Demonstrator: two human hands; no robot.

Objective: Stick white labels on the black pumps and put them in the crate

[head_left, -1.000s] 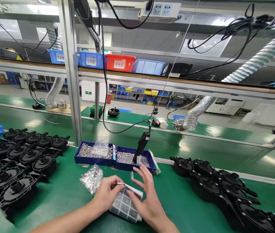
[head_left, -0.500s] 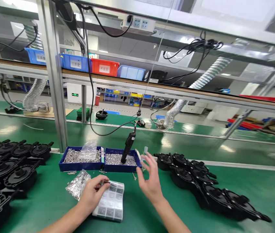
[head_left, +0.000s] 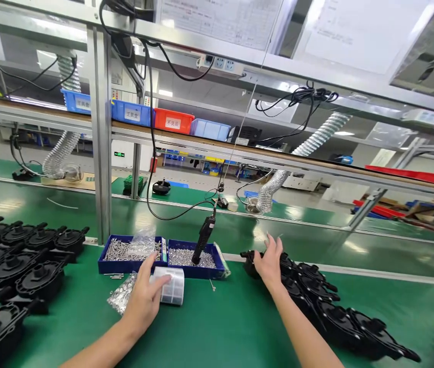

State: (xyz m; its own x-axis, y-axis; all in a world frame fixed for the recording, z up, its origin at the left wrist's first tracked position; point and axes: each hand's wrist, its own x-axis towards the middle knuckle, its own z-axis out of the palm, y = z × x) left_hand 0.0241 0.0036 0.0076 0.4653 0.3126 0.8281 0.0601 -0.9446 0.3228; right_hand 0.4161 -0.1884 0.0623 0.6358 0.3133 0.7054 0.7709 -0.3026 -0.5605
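My left hand (head_left: pixel 143 294) holds a curled strip of clear labels (head_left: pixel 174 286), thumb across its face and fingers behind its left edge. Beside that hand lies a plastic bag of small metal nuts or washers (head_left: pixel 122 295), partly covered by it. My right hand (head_left: pixel 271 263) is over the far end of the black round housings (head_left: pixel 316 281) on the right, fingers apart. A faint thin sliver shows near its fingertips; I cannot tell what it is. Whether the hand touches a housing is unclear.
A blue tray of screws (head_left: pixel 119 250) and a blue tray of small metal parts (head_left: pixel 178 258) stand at the bench's back. A black electric screwdriver (head_left: pixel 204 240) hangs on a cable over the second tray. More black housings (head_left: pixel 21 271) fill the left. A loose screw (head_left: pixel 212 285) lies in front.
My right hand has moved right, from beside the trays to the housings; a small clear label showed at its fingertips before. The label strip, earlier lying flatter, has curled and shifted toward the trays.
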